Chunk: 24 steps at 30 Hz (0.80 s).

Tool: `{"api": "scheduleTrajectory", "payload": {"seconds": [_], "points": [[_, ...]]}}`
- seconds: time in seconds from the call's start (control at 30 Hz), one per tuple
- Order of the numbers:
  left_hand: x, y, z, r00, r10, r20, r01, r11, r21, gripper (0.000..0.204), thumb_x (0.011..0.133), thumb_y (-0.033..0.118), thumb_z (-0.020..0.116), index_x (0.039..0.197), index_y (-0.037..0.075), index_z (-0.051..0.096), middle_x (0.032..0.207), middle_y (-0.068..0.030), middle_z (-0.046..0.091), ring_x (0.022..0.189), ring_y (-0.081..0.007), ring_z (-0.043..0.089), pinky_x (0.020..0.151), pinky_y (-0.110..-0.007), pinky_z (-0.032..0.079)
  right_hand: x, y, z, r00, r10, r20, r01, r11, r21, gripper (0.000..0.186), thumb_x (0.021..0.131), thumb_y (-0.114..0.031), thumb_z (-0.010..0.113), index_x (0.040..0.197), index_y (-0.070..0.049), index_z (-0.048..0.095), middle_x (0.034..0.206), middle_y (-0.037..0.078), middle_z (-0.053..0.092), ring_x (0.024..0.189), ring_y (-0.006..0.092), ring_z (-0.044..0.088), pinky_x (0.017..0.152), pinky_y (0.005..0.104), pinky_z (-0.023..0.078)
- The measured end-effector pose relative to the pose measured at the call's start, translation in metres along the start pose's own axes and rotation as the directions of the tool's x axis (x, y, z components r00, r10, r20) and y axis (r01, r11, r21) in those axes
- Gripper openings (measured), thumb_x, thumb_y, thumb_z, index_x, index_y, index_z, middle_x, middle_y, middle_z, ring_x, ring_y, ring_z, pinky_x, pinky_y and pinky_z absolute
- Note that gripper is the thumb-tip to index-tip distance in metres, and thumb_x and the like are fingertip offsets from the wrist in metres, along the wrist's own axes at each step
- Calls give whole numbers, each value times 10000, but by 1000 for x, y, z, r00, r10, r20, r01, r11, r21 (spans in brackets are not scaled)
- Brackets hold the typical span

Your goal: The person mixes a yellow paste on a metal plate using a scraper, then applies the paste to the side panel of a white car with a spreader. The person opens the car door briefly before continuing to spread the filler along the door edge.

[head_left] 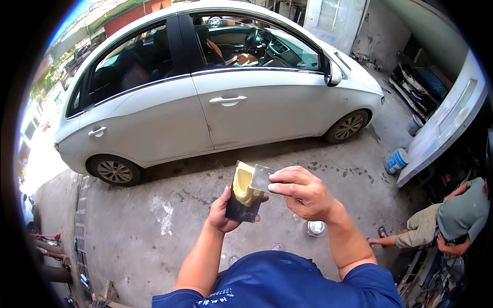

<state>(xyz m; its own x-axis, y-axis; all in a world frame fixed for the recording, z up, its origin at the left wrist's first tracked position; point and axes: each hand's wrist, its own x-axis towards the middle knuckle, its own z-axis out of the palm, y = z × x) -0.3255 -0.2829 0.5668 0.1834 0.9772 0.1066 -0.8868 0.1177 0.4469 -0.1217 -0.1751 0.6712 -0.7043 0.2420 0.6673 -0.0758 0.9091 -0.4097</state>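
Paste (243,192) spread from top edge of plate (241,212), gripped by L hand (221,211), fingers curled, scraper (261,178) pinched btwn R hand (306,191) fingers

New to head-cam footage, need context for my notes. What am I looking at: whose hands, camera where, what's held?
There's no machine here: these are a person's bare hands. The single picture comes from a wide fisheye camera on that person's head, looking down, so straight edges bend near the rim and the wearer's blue shirt shows at the bottom.

The left hand holds a dark plate carrying yellowish paste. The right hand pinches a thin grey scraper, its edge at the paste; contact is hard to judge.

Below is a stained concrete floor with a round can on it. A white car stands in front, and another person is at the right.
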Motion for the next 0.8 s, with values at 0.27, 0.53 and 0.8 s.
{"api": "scheduleTrajectory", "payload": {"seconds": [0.27,0.53,0.8], "points": [[-11,1,4,962,-145,233,173,980,-102,700,953,545,413,1487,125,247,1462,-160,353,1280,-515,377,758,-582,542,-1,35,12,998,3,71,-11,993,122,402,666,141,569,1013,-45,650,1145,125,625,1051,314,600,899,393,494],[13,-2,19,942,298,154,-322,931,173,606,1011,420,355,1498,91,207,1459,-97,384,1340,-238,399,1101,-412,340,-84,19,39,577,810,105,-651,379,657,585,678,-55,617,1252,-4,513,1193,92,549,1088,206,529,964,348,414],[-2,0,21,995,32,95,-85,768,634,565,1017,358,420,1498,102,271,1312,-24,517,1201,-118,467,965,-319,429,-19,35,-3,775,597,206,-609,620,494,455,734,-124,640,1163,10,570,1006,68,640,887,179,610,801,324,506]]}}
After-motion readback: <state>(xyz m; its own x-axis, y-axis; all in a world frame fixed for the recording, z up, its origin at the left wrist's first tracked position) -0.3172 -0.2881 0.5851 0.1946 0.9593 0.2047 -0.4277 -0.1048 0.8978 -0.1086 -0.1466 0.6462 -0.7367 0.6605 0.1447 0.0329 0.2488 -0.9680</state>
